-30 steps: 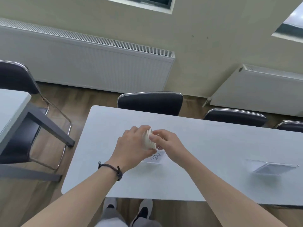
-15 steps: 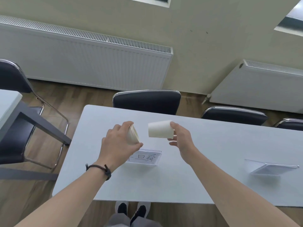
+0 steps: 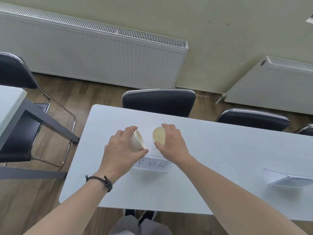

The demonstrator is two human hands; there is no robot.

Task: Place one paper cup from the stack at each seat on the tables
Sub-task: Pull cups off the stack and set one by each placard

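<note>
A white radiator [image 3: 94, 53] lines the wall behind a pale counter [image 3: 220, 167] with dark chairs [image 3: 159, 101] tucked along its far edge. Just beyond the name card [image 3: 152, 165] on the counter, the left hand [image 3: 122, 148] wraps around a stack of paper cups [image 3: 137, 141], tilted with the rim facing right. Beside it, the right hand [image 3: 171, 141] grips 1 paper cup [image 3: 159, 135], mouth toward the camera, above the counter.
</note>
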